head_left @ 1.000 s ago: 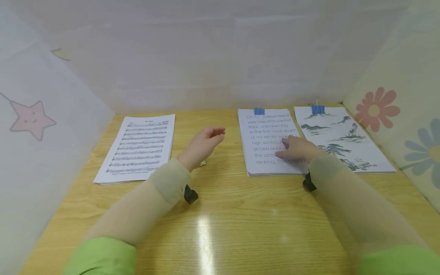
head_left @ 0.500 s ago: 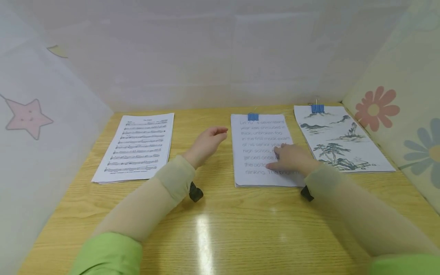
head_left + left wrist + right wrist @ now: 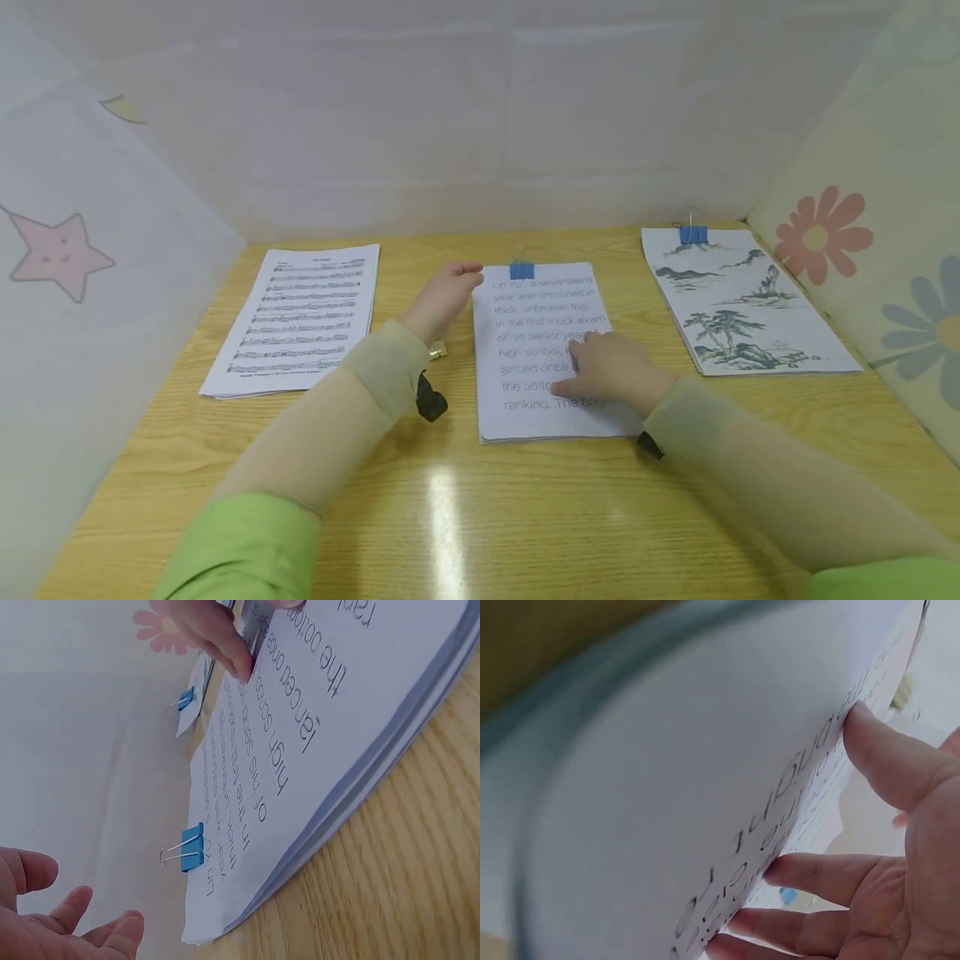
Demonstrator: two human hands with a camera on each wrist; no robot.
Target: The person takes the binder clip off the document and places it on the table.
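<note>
A stack of paper printed with large text (image 3: 510,423) lies in the middle of the table, a blue binder clip (image 3: 522,271) on its top edge. Spread over the lower right of the page is my right hand (image 3: 618,368); the right wrist view shows its fingertips and thumb (image 3: 862,727) pressing on the sheet. My left hand (image 3: 441,302) is held beside the stack's upper left corner, holding nothing. Its fingers (image 3: 75,904) are relaxed and apart from the paper in the left wrist view.
Left on the wooden table (image 3: 390,517) lies a stack of sheet music (image 3: 300,321). At the right is a landscape painting stack (image 3: 735,292) with a blue binder clip (image 3: 693,234). A small gold-coloured object (image 3: 437,350) shows partly behind my left wrist. Cloth walls surround the table.
The text stack has slid left and toward me under my right hand, away from the painting stack. My left hand has shifted slightly and is now beside the stack's corner.
</note>
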